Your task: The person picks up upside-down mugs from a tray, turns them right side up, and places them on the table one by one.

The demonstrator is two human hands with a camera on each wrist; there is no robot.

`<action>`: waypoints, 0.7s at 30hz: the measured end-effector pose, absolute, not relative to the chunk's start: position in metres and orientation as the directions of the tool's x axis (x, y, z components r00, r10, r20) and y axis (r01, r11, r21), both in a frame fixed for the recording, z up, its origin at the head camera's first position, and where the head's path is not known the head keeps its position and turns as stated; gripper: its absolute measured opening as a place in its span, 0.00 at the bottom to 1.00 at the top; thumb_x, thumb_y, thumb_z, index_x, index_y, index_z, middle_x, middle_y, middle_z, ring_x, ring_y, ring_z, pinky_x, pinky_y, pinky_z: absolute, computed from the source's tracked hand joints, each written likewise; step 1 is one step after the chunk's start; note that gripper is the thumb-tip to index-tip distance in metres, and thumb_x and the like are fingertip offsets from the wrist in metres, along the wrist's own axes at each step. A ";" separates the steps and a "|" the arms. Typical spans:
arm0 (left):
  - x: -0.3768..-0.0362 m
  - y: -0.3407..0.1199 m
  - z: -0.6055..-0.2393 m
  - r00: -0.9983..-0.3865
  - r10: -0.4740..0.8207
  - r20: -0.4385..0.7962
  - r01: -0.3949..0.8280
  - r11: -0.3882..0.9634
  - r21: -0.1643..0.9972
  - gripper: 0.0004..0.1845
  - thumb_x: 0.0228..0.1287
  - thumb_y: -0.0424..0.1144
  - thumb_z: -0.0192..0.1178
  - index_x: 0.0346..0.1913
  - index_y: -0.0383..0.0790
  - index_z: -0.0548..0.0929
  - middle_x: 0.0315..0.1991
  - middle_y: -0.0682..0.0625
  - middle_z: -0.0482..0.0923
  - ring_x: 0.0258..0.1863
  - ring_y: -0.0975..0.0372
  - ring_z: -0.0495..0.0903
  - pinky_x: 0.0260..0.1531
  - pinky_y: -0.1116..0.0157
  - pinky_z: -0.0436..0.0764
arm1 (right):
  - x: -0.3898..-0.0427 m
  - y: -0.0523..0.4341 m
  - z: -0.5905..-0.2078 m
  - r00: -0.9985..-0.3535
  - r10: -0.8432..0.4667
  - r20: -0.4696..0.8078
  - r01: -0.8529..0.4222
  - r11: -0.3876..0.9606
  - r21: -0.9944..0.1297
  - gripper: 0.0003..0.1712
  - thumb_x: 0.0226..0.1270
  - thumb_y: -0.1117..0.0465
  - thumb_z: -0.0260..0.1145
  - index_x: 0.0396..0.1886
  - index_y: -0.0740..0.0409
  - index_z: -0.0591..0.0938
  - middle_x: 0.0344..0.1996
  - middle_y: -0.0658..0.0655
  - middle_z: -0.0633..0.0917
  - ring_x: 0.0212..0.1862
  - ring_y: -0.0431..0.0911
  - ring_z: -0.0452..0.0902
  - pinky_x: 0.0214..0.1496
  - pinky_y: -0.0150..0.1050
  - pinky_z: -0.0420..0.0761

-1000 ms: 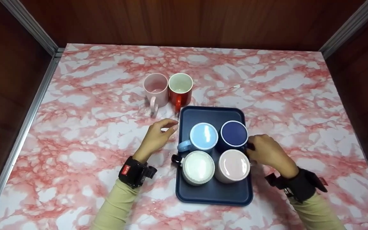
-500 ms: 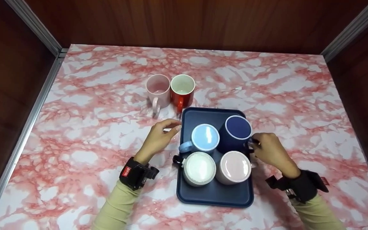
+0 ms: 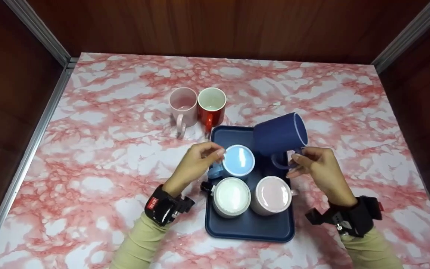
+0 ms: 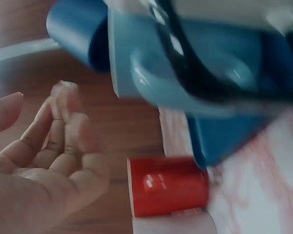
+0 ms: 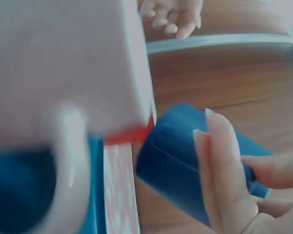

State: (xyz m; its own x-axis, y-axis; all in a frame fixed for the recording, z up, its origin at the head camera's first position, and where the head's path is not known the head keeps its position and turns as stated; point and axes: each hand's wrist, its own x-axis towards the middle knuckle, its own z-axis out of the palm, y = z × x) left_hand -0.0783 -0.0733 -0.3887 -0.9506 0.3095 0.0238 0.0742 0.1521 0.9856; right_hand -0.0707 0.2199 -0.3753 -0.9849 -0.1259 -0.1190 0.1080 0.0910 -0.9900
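Observation:
My right hand pinches the handle of a dark blue mug and holds it tilted on its side above the back right of the navy tray. The right wrist view shows that mug beside my fingers. On the tray three mugs stand upside down: a light blue mug, a white mug and a pale pink mug. My left hand hovers at the tray's left edge by the light blue mug, fingers loosely curled and holding nothing.
An upright pink mug and an upright red mug stand side by side on the marble-patterned table, just behind the tray's back left corner. Wooden walls and metal rails close in the table's back and sides.
The dark blue mug has come up off the tray and tipped onto its side in my right hand. My left hand has shifted right, up to the light blue mug.

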 end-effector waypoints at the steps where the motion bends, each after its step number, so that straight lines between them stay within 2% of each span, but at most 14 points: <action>1: -0.077 -0.070 -0.387 -0.946 0.323 0.013 0.056 0.124 0.991 0.10 0.63 0.34 0.56 0.39 0.28 0.80 0.29 0.45 0.79 0.30 0.55 0.78 0.34 0.62 0.75 | -0.070 0.218 -0.375 -0.984 -0.126 -0.124 0.122 0.018 -0.992 0.11 0.63 0.72 0.58 0.31 0.83 0.74 0.24 0.67 0.80 0.21 0.55 0.80 0.29 0.49 0.80; 5: -0.072 -0.053 -0.379 -0.926 0.375 -0.049 -0.025 0.068 0.997 0.10 0.63 0.33 0.55 0.38 0.26 0.79 0.27 0.48 0.78 0.27 0.60 0.77 0.32 0.60 0.77 | -0.066 0.207 -0.374 -0.980 -0.132 -0.146 0.177 -0.262 -0.949 0.06 0.62 0.74 0.57 0.28 0.75 0.77 0.23 0.65 0.81 0.21 0.54 0.80 0.30 0.47 0.81; 8: -0.070 -0.041 -0.373 -0.913 0.388 -0.124 -0.112 0.054 0.992 0.12 0.64 0.34 0.55 0.41 0.25 0.78 0.29 0.44 0.79 0.29 0.63 0.78 0.34 0.61 0.79 | -0.064 0.199 -0.374 -0.975 -0.148 -0.167 0.213 -0.401 -0.891 0.07 0.63 0.75 0.55 0.28 0.72 0.79 0.24 0.64 0.81 0.21 0.53 0.80 0.30 0.44 0.81; 12: -0.070 -0.026 -0.369 -0.891 0.387 -0.235 -0.274 -0.047 0.961 0.13 0.65 0.34 0.54 0.44 0.24 0.77 0.33 0.41 0.79 0.33 0.59 0.79 0.36 0.62 0.79 | -0.061 0.188 -0.373 -0.963 -0.172 -0.207 0.266 -0.497 -0.826 0.09 0.65 0.75 0.52 0.28 0.71 0.79 0.25 0.64 0.81 0.22 0.52 0.80 0.31 0.41 0.81; 16: -0.071 -0.015 -0.368 -0.844 0.416 -0.338 -0.470 -0.269 0.841 0.06 0.65 0.32 0.53 0.39 0.30 0.76 0.33 0.46 0.77 0.35 0.58 0.78 0.36 0.63 0.79 | -0.058 0.179 -0.374 -0.952 -0.202 -0.231 0.306 -0.556 -0.773 0.12 0.67 0.73 0.50 0.29 0.69 0.79 0.26 0.62 0.81 0.25 0.50 0.80 0.33 0.39 0.81; 18: -0.071 -0.011 -0.369 -0.829 0.425 -0.363 -0.526 -0.372 0.765 0.04 0.66 0.32 0.52 0.35 0.35 0.76 0.33 0.48 0.77 0.34 0.58 0.78 0.34 0.64 0.79 | -0.057 0.176 -0.375 -0.948 -0.225 -0.223 0.315 -0.587 -0.746 0.13 0.68 0.73 0.49 0.29 0.69 0.79 0.27 0.62 0.81 0.26 0.50 0.80 0.34 0.39 0.81; 21: -0.072 -0.006 -0.368 -0.830 0.411 -0.377 -0.551 -0.499 0.669 0.07 0.66 0.32 0.51 0.31 0.37 0.76 0.31 0.48 0.77 0.30 0.60 0.76 0.31 0.65 0.77 | -0.056 0.173 -0.378 -0.945 -0.270 -0.183 0.317 -0.630 -0.708 0.15 0.69 0.73 0.47 0.31 0.70 0.80 0.29 0.62 0.82 0.28 0.50 0.80 0.36 0.38 0.80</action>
